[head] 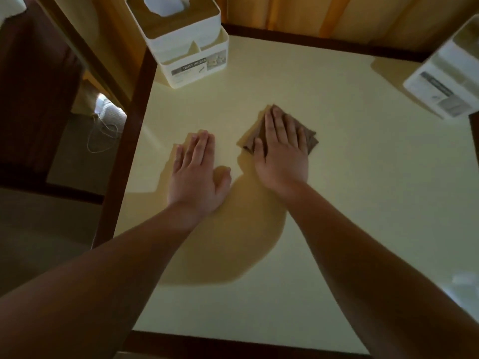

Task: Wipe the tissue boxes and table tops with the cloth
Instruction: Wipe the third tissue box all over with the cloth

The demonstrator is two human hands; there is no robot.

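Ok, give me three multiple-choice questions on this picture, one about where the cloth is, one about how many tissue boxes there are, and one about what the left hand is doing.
1. Where is the cloth?
A. Under the right hand
B. On a tissue box
C. On the floor

2. How many tissue boxes are in view?
A. One
B. Two
C. Four

3. What is the left hand doing?
A. Gripping the cloth
B. Lifting a box
C. Resting flat on the table top

Answers:
A, the right hand presses it on the table top.
B, the left tissue box and the right tissue box.
C, its fingers lie straight on the surface.
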